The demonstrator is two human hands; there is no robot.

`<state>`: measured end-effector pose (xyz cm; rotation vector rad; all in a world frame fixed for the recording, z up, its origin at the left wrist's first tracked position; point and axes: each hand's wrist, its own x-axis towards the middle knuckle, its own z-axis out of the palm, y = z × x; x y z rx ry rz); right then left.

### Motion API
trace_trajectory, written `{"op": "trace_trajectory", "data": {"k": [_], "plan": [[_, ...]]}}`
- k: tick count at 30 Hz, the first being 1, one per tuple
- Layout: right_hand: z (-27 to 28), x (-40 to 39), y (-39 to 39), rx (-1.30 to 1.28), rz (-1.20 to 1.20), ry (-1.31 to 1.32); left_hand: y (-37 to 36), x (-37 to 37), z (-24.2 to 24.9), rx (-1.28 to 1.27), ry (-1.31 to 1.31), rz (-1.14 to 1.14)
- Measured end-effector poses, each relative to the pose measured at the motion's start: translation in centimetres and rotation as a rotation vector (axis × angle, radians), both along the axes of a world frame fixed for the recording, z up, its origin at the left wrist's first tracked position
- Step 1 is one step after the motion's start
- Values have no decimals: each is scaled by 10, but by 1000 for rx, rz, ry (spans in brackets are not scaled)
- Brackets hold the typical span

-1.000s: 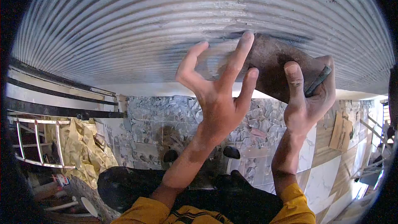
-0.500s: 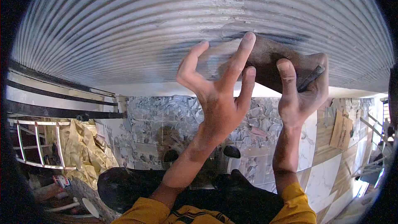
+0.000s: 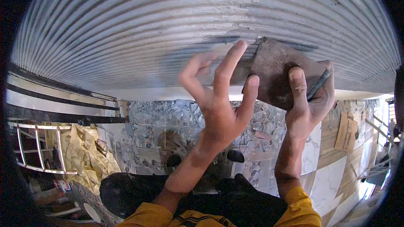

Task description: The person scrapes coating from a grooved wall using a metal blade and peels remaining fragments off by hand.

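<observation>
My right hand [image 3: 309, 101] grips a flat, square, grey-brown putty blade [image 3: 273, 69], thumb pressed on its face. A dark rolled edge of the blade lies along my palm. The blade's far corner overlaps the ribbed grey wall [image 3: 202, 12] in this view. To the left, my left hand [image 3: 221, 105] has its fingers spread and curved, slightly blurred, near the blade's left edge. Its thumb tip is right by that edge. Dark wet-looking patches mark the ribs behind both hands.
Grey flakes and scraps [image 3: 181, 111] litter the tiled floor below. At left are black rails [image 3: 63, 111], a white metal frame [image 3: 38, 147] and crumpled yellowish paper [image 3: 82, 151]. A cardboard piece [image 3: 346, 132] lies on the right-hand tiles. My shoes [image 3: 235, 159] are beneath my hands.
The putty blade has tilted so its face shows more fully, and my right hand has come slightly lower. My left hand has shifted a little left and down, its fingers bending.
</observation>
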<state>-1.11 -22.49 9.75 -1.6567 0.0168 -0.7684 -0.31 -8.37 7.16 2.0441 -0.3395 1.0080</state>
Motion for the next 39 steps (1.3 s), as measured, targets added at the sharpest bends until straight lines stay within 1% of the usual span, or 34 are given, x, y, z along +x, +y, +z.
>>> {"op": "trace_trajectory", "data": {"k": [2, 4, 5, 6, 8, 9, 12, 15, 16, 18, 19, 20, 24, 26, 29, 30, 31, 32, 33, 35, 36, 37, 38, 39], "plan": [[-5, 1, -4, -14, 55, 1, -1, 0, 2, -44, 0, -44], [-3, 0, 1, 29, 61, 11, -6, -2, -2, -391, 139, -268], [-3, -1, 3, 70, 71, 22, -7, -1, 1, -433, 111, -285], [-3, -1, 4, 69, 70, 23, -6, -2, -1, -433, 111, -286], [-3, -3, 5, 125, 85, 38, -4, -6, -4, -463, 218, -333], [-4, -3, 4, 124, 84, 37, -4, -9, 2, -481, 249, -314], [-5, -3, 3, 102, 106, 44, -4, -13, 5, -519, 275, -305], [-4, -3, 6, 148, 114, 57, -2, -16, 13, -491, 311, -281], [-5, -3, 5, 176, 128, 64, -2, -15, 13, -490, 311, -282], [-5, -3, 6, 203, 143, 72, -2, -11, 11, -481, 205, -295], [-4, -3, 8, 250, 153, 75, -1, -12, 13, -481, 204, -296], [-3, -3, 11, 296, 162, 78, -1, -14, 17, -497, 234, -287], [5, -7, 20, 344, 164, 103, 5, -18, 30, -544, 339, -289], [7, -8, 24, 434, 192, 104, 8, -16, 31, -537, 345, -303], [13, -8, 28, 488, 197, 123, 11, -15, 34, -540, 370, -319], [11, -7, 27, 487, 199, 121, 11, -14, 35, -549, 386, -318], [5, -4, 23, 423, 189, 110, 10, -12, 33, -549, 383, -318], [-2, -2, 21, 361, 178, 101, 10, -8, 27, -534, 355, -303], [-7, 1, 20, 360, 179, 100, 9, -4, 20, -520, 325, -288], [-17, 8, 18, 236, 104, 36, 7, 3, 9, -492, 274, -274], [-22, 12, 16, 236, 103, 34, 5, 7, 4, -462, 225, -260], [-26, 15, 15, 171, 78, -36, 2, 12, -1, -461, 222, -260], [-29, 18, 13, 108, 53, -105, -2, 17, -6, -440, 104, -244], [-32, 21, 12, 109, 54, -109, -4, 20, -7, -416, -14, -227]]}}
